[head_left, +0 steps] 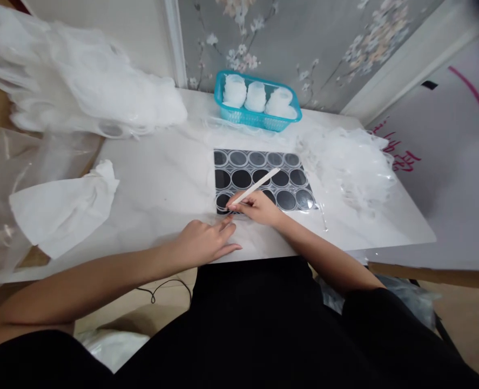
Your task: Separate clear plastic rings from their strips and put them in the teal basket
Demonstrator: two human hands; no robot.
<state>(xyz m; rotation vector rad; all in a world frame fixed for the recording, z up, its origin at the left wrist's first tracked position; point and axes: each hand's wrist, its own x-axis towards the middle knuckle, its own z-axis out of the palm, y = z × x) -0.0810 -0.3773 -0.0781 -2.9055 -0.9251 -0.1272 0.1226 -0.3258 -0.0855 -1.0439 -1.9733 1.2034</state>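
A dark sheet (pixel 263 178) printed with rows of silver-ringed circles lies on the white marble table (pixel 162 183). My right hand (pixel 257 208) rests on the sheet's near left corner, fingers pinched round a thin white stick (pixel 259 185) that slants up to the right over the circles. Its lower tip meets the sheet at the corner circle. My left hand (pixel 204 240) lies flat on the table just left of the right hand, fingers stretched out and pointing toward the sheet's near edge, holding nothing.
A turquoise basket (pixel 257 116) with three stacks of white round pieces stands at the table's back. Crumpled clear plastic (pixel 348 162) lies right of the sheet. More white plastic is piled far left (pixel 73 81), with a white cloth (pixel 63 208) near it.
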